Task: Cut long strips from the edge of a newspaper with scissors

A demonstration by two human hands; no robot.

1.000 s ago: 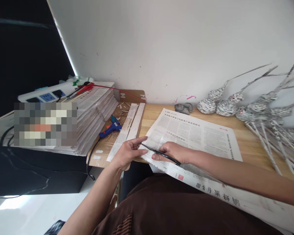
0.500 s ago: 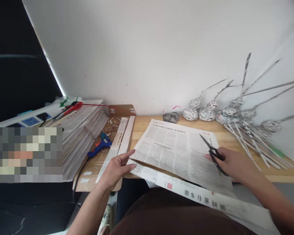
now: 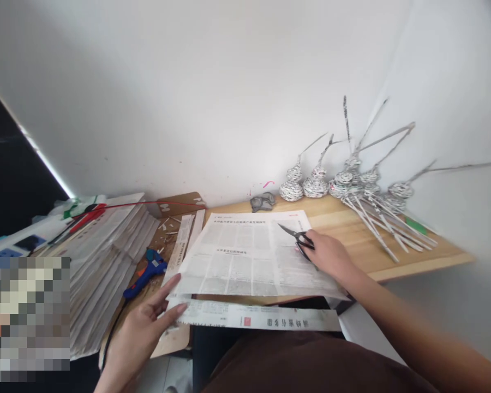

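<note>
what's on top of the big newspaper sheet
The black scissors, gripped in the right hand, are over the right part of the newspaper sheet. Whether they touch it is unclear, and anything printed directly beneath hand and scissors is covered.

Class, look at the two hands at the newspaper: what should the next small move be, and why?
Probably the left hand should draw the newspaper strip away from the newspaper sheet: a gap shows along most of their length, that hand is at the strip's left end, and the right hand holds the scissors over the sheet, away from the gap.
</note>
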